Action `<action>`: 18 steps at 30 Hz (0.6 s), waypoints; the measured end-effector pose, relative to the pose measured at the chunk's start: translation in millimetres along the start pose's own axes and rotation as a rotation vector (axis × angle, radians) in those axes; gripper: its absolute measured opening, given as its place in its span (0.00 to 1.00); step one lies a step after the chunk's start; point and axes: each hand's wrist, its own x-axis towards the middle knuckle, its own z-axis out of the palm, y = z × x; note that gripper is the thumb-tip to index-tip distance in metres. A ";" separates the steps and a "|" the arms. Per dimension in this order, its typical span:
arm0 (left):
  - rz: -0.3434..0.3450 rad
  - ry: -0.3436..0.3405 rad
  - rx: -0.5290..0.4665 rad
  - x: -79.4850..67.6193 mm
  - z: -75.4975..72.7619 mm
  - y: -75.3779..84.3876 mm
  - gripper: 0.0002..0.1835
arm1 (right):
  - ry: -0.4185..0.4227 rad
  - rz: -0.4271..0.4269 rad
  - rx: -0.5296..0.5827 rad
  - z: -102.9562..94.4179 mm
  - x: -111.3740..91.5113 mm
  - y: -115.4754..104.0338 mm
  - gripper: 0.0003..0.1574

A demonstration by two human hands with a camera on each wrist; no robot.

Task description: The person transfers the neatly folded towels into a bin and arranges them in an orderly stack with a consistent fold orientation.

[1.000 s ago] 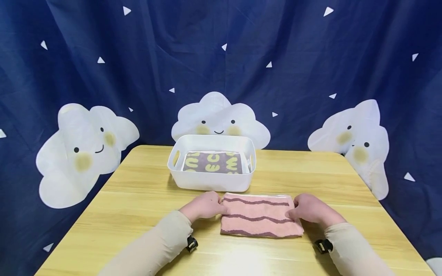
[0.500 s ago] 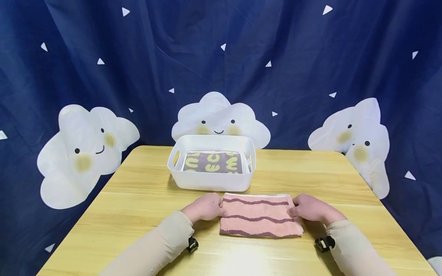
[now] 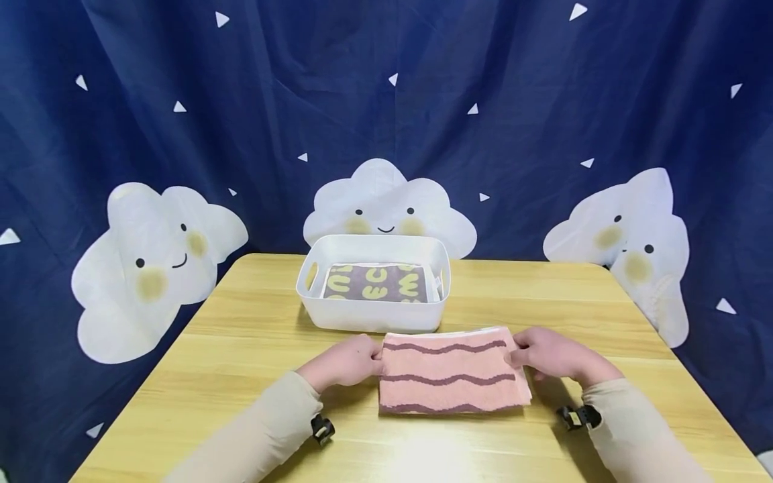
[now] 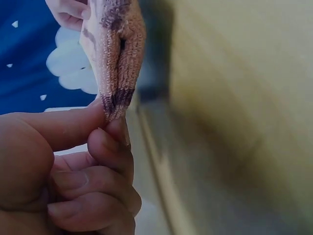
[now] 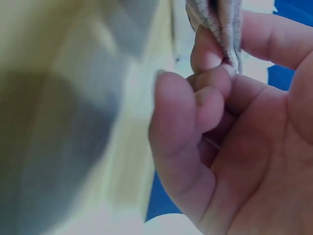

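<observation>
A folded pink towel point(image 3: 447, 372) with wavy dark purple stripes is stretched between both hands, just in front of the white basket. My left hand point(image 3: 349, 360) pinches its left edge between thumb and index finger; the left wrist view shows the looped terry layers of the towel point(image 4: 120, 58) caught there, the other fingers curled below. On the opposite side my right hand point(image 3: 555, 354) pinches the right edge, and the right wrist view has the towel's corner point(image 5: 230, 34) between thumb and fingers. A shadow lies on the table under each hand.
Behind the towel stands a white plastic basket point(image 3: 371, 315) with handle holes in its sides. Inside it lies a folded grey-purple cloth point(image 3: 392, 284) with yellow letters. The wooden table point(image 3: 241, 335) ends at a dark blue curtain point(image 3: 513, 134) with cloud faces.
The towel has risen slightly off its earlier place, its far edge now closer to the basket in the head view. Both hands keep their pinch and have lifted with it.
</observation>
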 end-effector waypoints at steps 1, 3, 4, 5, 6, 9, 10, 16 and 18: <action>0.001 0.006 -0.010 -2.5 -3.4 0.4 0.21 | 0.007 -0.003 0.000 -2.0 -0.3 -2.9 0.08; 0.009 0.021 -0.035 -8.6 -11.0 2.7 0.20 | 0.022 -0.009 -0.015 -6.1 -1.3 -9.7 0.09; 0.012 0.028 -0.045 -11.6 -15.1 4.1 0.21 | 0.031 -0.014 -0.026 -8.5 -1.8 -13.6 0.09; 0.020 0.035 -0.047 -14.7 -19.3 5.6 0.21 | 0.040 -0.024 -0.035 -10.8 -2.7 -17.7 0.08; 0.027 0.042 -0.049 -17.8 -23.7 7.3 0.21 | 0.050 -0.031 -0.050 -13.4 -3.6 -22.0 0.08; 0.069 0.068 -0.028 -26.1 -37.5 12.8 0.20 | 0.079 -0.062 -0.094 -21.6 -6.9 -35.4 0.08; 0.086 0.079 -0.016 -28.2 -42.3 14.5 0.20 | 0.091 -0.067 -0.103 -24.2 -8.0 -39.8 0.08; 0.121 0.116 0.012 -36.9 -70.8 19.8 0.19 | 0.142 -0.115 -0.124 -35.7 -9.8 -62.1 0.11; 0.116 0.124 0.024 -38.4 -79.8 20.2 0.19 | 0.151 -0.125 -0.129 -38.2 -7.5 -67.5 0.11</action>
